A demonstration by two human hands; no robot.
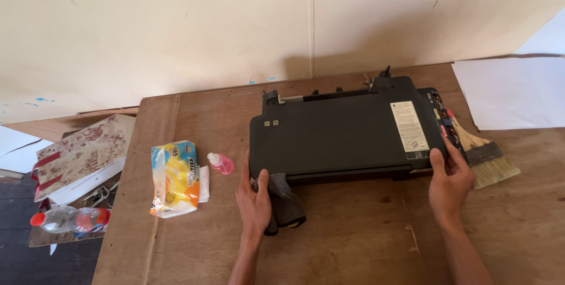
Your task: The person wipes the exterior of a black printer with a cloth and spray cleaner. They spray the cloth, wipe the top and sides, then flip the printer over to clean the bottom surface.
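A: Big wooden table (353,244), black printer (341,135) lying near its back edge against the wall

B: Left hand (254,197)?

A: Fingers closed on a dark cloth (287,202) at the printer's front left corner. Right hand (448,180) grips the right end

B: Risk?

A: Printer might slide and knock the paintbrush (485,158) just beside it, or the small pink bottle (220,163)

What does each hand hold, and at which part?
The left hand grips a dark cloth at the printer's front left corner. The right hand grips the printer's front right corner.
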